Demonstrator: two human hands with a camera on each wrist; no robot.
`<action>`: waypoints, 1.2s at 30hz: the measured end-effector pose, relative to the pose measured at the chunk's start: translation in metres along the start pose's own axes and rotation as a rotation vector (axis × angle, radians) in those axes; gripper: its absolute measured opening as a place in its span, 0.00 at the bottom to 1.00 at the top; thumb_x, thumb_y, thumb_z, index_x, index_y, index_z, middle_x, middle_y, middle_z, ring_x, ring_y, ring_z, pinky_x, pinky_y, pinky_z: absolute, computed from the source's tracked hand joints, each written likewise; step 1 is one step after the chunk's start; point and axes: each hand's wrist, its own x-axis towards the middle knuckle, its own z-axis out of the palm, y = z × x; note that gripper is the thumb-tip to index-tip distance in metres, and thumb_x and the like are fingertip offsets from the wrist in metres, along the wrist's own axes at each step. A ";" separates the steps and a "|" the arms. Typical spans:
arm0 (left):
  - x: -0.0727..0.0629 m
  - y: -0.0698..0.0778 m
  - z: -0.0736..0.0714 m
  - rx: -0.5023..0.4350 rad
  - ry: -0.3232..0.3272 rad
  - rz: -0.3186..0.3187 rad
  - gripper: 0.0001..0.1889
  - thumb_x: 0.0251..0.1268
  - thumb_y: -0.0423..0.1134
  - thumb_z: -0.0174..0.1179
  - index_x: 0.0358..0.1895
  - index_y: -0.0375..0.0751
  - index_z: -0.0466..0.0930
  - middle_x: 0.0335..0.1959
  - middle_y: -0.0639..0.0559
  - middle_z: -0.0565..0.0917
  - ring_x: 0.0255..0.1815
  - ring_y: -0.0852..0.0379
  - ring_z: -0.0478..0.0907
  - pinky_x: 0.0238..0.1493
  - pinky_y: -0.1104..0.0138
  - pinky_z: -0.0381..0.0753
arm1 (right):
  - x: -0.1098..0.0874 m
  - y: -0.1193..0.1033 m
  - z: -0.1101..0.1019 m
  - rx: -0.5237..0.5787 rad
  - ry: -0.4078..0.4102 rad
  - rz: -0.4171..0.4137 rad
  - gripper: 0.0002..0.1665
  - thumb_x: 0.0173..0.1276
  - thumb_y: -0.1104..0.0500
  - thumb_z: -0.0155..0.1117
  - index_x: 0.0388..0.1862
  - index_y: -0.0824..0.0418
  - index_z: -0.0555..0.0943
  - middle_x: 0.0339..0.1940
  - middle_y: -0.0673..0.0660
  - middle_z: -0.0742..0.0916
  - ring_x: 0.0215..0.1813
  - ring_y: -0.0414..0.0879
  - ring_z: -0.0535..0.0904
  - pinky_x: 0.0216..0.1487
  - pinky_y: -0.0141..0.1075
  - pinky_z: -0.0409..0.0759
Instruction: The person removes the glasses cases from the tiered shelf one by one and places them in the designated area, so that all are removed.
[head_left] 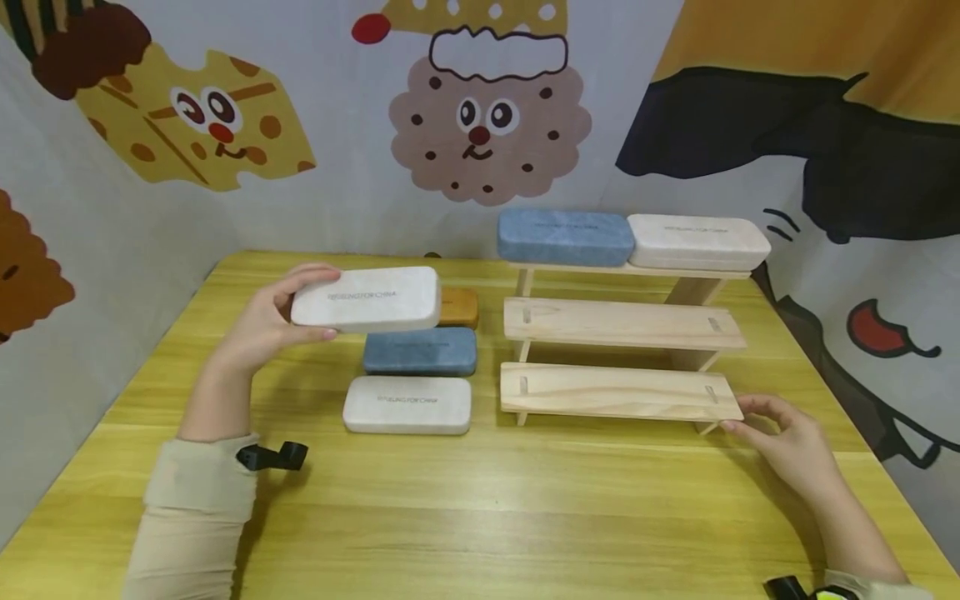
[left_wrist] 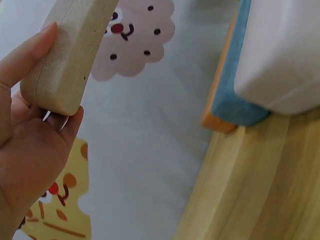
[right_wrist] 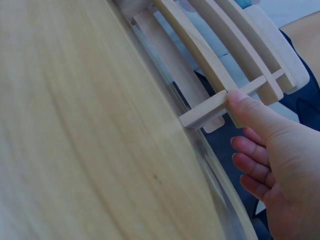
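In the head view my left hand grips a white glasses case by its left end, raised above the table, thumb below and fingers over the top. The left wrist view shows the thumb along one side of that case. My right hand pinches the right front corner of the lowest shelf of a three-tier wooden stand. In the right wrist view the thumb presses on the shelf's edge. On the top tier a blue case and a second white case sit side by side.
On the table, left of the stand, lie another white case, a blue case and an orange case in a column. The raised case partly hides the orange one. The middle shelf is bare wood. A printed cloth hangs behind.
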 end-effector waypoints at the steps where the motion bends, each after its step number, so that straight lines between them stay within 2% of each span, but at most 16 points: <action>1: -0.001 -0.001 -0.002 -0.001 0.005 -0.007 0.35 0.49 0.17 0.67 0.64 0.34 0.72 0.66 0.46 0.63 0.54 0.51 0.69 0.44 0.73 0.78 | 0.000 0.000 0.000 0.000 -0.001 -0.001 0.26 0.60 0.51 0.72 0.49 0.67 0.78 0.41 0.37 0.79 0.48 0.18 0.62 0.51 0.21 0.60; 11: -0.008 -0.017 -0.032 0.084 0.008 -0.071 0.35 0.51 0.18 0.66 0.66 0.36 0.69 0.68 0.47 0.62 0.52 0.55 0.70 0.43 0.75 0.77 | 0.001 -0.001 0.001 0.014 0.005 -0.008 0.26 0.59 0.52 0.73 0.49 0.67 0.78 0.40 0.36 0.79 0.48 0.19 0.63 0.46 0.17 0.59; 16: -0.010 -0.025 -0.047 0.103 -0.001 -0.100 0.35 0.52 0.18 0.66 0.67 0.36 0.68 0.68 0.48 0.62 0.51 0.55 0.71 0.42 0.75 0.77 | 0.001 -0.002 0.001 0.011 0.003 -0.011 0.26 0.59 0.52 0.73 0.49 0.67 0.78 0.40 0.38 0.79 0.48 0.19 0.64 0.48 0.18 0.59; 19: -0.012 -0.030 -0.054 0.119 0.010 -0.121 0.36 0.52 0.18 0.65 0.68 0.35 0.67 0.69 0.47 0.62 0.51 0.56 0.71 0.42 0.75 0.76 | 0.001 -0.003 0.001 0.008 0.004 -0.012 0.26 0.59 0.52 0.73 0.49 0.68 0.78 0.40 0.40 0.80 0.48 0.19 0.63 0.48 0.18 0.59; 23: -0.013 -0.035 -0.063 0.143 0.023 -0.168 0.36 0.54 0.20 0.65 0.69 0.37 0.66 0.70 0.52 0.60 0.51 0.58 0.70 0.42 0.76 0.75 | 0.001 -0.003 0.001 0.005 0.002 -0.005 0.26 0.60 0.51 0.73 0.49 0.67 0.78 0.41 0.40 0.80 0.49 0.19 0.63 0.51 0.21 0.60; 28: -0.013 -0.042 -0.072 0.164 0.027 -0.223 0.36 0.54 0.23 0.66 0.69 0.40 0.67 0.67 0.56 0.64 0.51 0.59 0.70 0.42 0.75 0.76 | 0.000 -0.004 0.001 0.013 0.002 -0.008 0.25 0.59 0.52 0.73 0.49 0.67 0.78 0.41 0.42 0.81 0.49 0.19 0.64 0.50 0.20 0.61; 32: -0.014 -0.046 -0.080 0.191 0.027 -0.233 0.35 0.54 0.24 0.67 0.68 0.40 0.68 0.65 0.56 0.65 0.50 0.59 0.71 0.41 0.75 0.76 | 0.000 -0.004 0.002 0.014 0.007 -0.011 0.25 0.59 0.53 0.73 0.48 0.67 0.78 0.41 0.42 0.81 0.49 0.19 0.64 0.48 0.19 0.60; 36: -0.015 -0.051 -0.085 0.181 0.026 -0.233 0.35 0.54 0.22 0.66 0.68 0.38 0.67 0.67 0.54 0.64 0.51 0.60 0.71 0.42 0.75 0.76 | -0.001 -0.004 0.001 0.012 0.001 0.007 0.26 0.60 0.51 0.73 0.49 0.67 0.78 0.41 0.39 0.79 0.49 0.18 0.62 0.60 0.35 0.63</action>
